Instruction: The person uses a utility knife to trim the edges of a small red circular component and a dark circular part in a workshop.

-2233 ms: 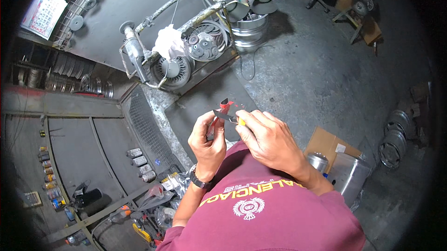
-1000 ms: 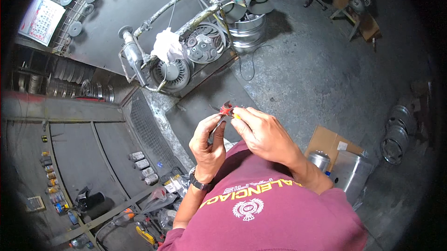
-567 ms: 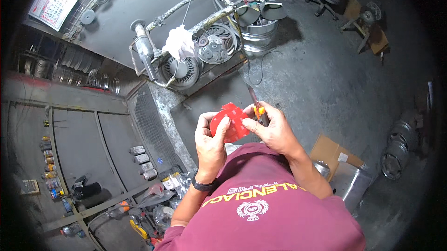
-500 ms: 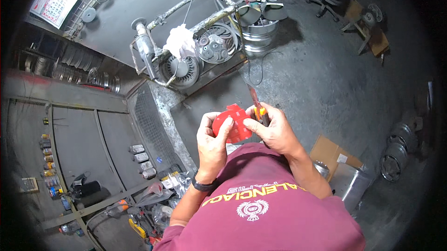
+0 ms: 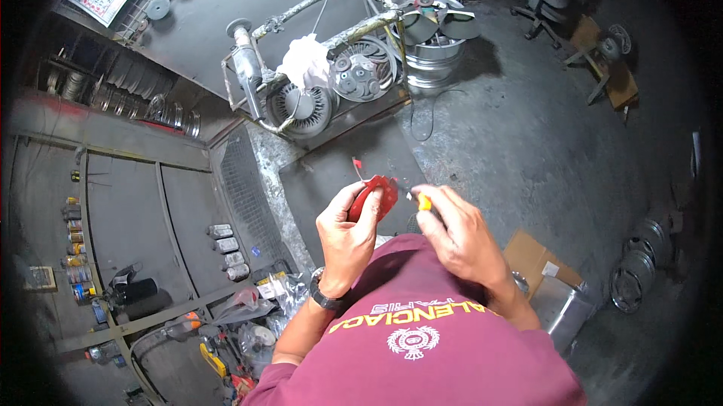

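Observation:
My left hand (image 5: 345, 231) is closed on a red, roughly round sheet (image 5: 388, 196), pinched between thumb and fingers and tilted partly edge-on. A thin strip with a red tip (image 5: 357, 164) sticks up from its far edge. Close on the right, my right hand (image 5: 468, 239) is wrapped round a yellow-and-black utility knife (image 5: 424, 201). The knife's front end points at the sheet and is smeared by motion, so I cannot tell whether the blade touches it. Both hands are in front of my maroon shirt.
Ahead stands a metal frame (image 5: 343, 38) with an angle grinder (image 5: 246, 67), a white cloth (image 5: 306, 61) and wheel rims (image 5: 300, 108). More rims (image 5: 433, 67) are stacked beside it. Cardboard (image 5: 527, 255) lies at right; tools and plastic bags (image 5: 260, 337) lie at lower left.
The red sheet has turned from nearly face-on to partly edge-on. My right hand has let go of its edge and moved slightly right, with the knife now lower.

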